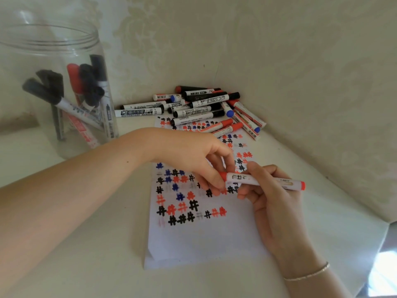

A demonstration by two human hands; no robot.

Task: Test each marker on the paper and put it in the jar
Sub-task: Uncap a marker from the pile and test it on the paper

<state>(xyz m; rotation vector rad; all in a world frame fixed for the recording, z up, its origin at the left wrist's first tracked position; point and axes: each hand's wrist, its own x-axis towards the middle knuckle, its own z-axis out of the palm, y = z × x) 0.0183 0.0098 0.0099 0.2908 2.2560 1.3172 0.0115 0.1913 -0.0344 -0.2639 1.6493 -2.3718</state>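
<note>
A red marker (268, 181) lies level above the white paper (206, 239), which is covered in black, red and blue hash marks. My right hand (272, 203) grips the marker's white barrel. My left hand (199, 155) pinches the red cap at its left end. A clear plastic jar (53, 87) stands at the far left with several black and red markers inside. A pile of several loose markers (204, 108) lies in the back corner, partly on the paper's far edge.
The paper rests on a pale table (96, 254) that fits into a corner of two cream patterned walls (300, 61). The table's right edge (384, 231) drops off at the lower right. A thin bracelet circles my right wrist.
</note>
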